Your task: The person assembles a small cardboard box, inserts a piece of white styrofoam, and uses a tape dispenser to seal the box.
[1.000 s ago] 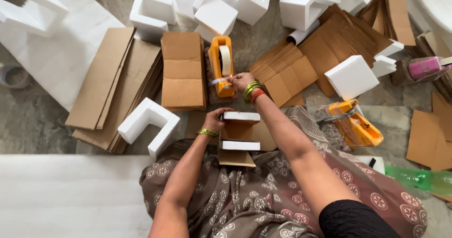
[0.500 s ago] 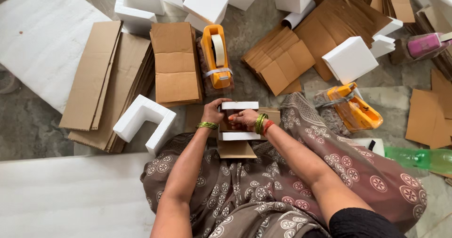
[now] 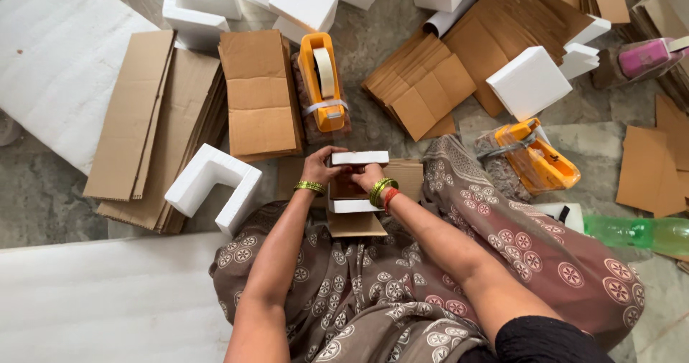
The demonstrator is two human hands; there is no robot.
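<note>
Left hand [image 3: 321, 168] clamps foam piece [image 3: 357, 182] at 9 o'clock edge, right hand [image 3: 368, 177] grips inside opening. Piece rests on lap over cardboard flat [image 3: 357, 224]; orange tape dispenser [image 3: 322, 82] at 12 o'clock. Advice: keep foam edges square, both sides braced.

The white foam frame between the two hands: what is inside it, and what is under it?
Inside the white foam frame brown cardboard shows, partly covered by the right hand. Under it lies a flat cardboard piece; the rest beneath is hidden.

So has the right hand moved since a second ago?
Yes. The right hand was out at the near end of the orange tape dispenser; it has pulled back toward the body and now rests on the white foam piece beside the left hand.
</note>
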